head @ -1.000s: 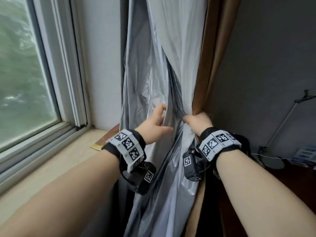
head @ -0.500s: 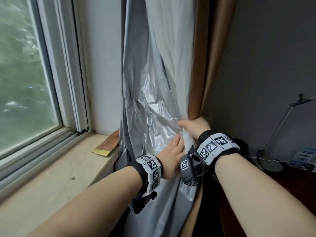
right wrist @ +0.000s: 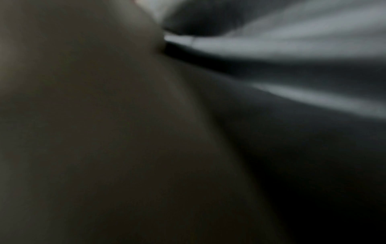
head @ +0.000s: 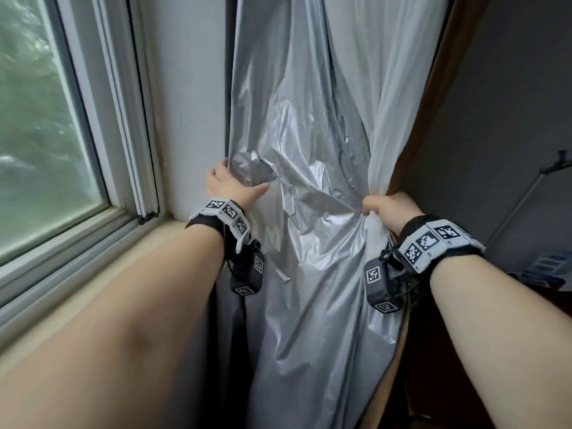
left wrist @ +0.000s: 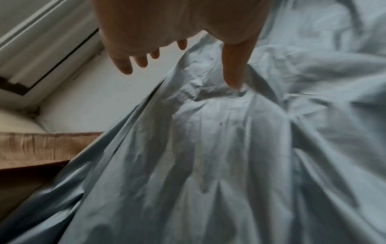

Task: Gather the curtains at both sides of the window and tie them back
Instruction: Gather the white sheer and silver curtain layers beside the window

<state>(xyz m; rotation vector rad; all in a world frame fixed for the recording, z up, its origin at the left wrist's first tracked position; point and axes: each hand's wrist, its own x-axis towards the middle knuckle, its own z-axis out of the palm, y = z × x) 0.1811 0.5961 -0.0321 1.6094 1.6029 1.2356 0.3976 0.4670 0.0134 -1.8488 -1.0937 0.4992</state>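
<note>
Right hand (head: 390, 209) fisted on crinkled silver-backed curtain (head: 309, 230), anchoring gathered folds beside brown drape (head: 433, 97); left hand (head: 227, 185) spread, hooking the far edge inward.

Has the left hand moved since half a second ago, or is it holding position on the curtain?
Yes. The left hand has moved up and toward the window frame, away from the right hand, and now reaches the window-side edge of the silver curtain.
</note>
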